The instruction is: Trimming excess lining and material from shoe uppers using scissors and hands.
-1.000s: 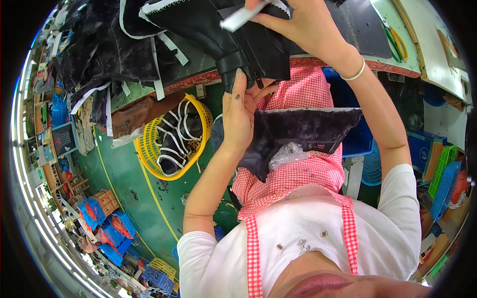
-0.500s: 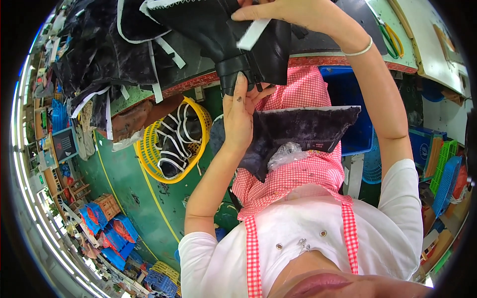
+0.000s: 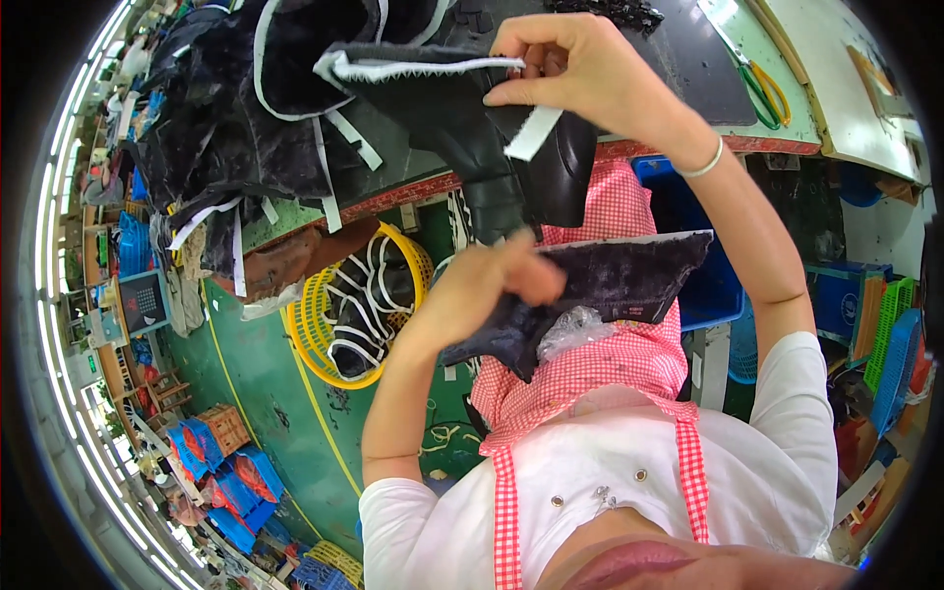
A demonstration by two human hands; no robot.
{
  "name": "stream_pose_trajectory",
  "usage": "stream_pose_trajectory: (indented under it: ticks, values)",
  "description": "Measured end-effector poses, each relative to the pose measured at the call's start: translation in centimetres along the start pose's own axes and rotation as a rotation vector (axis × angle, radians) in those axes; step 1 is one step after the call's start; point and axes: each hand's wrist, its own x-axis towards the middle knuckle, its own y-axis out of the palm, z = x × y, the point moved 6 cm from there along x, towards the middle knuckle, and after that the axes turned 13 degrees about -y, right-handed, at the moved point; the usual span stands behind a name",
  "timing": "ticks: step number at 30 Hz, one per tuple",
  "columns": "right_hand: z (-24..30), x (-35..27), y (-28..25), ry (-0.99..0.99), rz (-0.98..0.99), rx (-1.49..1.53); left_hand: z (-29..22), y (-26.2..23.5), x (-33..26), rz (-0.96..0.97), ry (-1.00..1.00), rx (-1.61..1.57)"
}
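My right hand (image 3: 580,69) is raised over the table edge and grips a black boot upper (image 3: 452,108) with a white-trimmed rim. Its fingers pinch the upper next to a white tab (image 3: 532,134) that hangs from it. My left hand (image 3: 492,285) is lower, in front of my red checked apron (image 3: 629,364). It closes on the left end of a flat dark suede piece (image 3: 619,280) that lies across my lap, thumb on top. A crumpled clear plastic bag (image 3: 573,331) sits under that piece.
A heap of black uppers with white strips (image 3: 226,128) covers the table at the upper left. Scissors with yellow-green handles (image 3: 765,87) lie at the upper right. A yellow basket (image 3: 307,329) of black pieces stands on the green floor. A blue crate (image 3: 703,295) is beside my lap.
My left hand dropped from the boot upper's heel and closed on the suede piece in my lap. My right hand shifted left and down, turning the upper so that its white-trimmed rim shows.
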Motion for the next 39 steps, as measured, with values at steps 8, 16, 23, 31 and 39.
stream_pose_trajectory:
  ticks: [8,16,23,31,39]
  values:
    - [1.5,-2.0,0.2,-0.201,-0.173,0.077,-13.1,-3.0,-3.6,-0.79,0.977,0.909]
    - [2.6,-4.6,-1.4,-0.191,-0.345,0.038,-11.4,-2.0,1.7,-0.506,0.785,0.866]
    - [3.1,-6.6,-3.1,0.097,-0.271,0.445,-9.7,1.3,2.2,0.116,0.149,0.233]
    - [-16.6,-24.0,-21.6,0.649,0.195,-1.116,-8.4,0.2,3.3,0.217,0.029,0.279]
    - [-18.4,-21.6,-23.0,0.647,0.03,-1.057,-8.0,0.3,3.7,0.275,0.01,0.348]
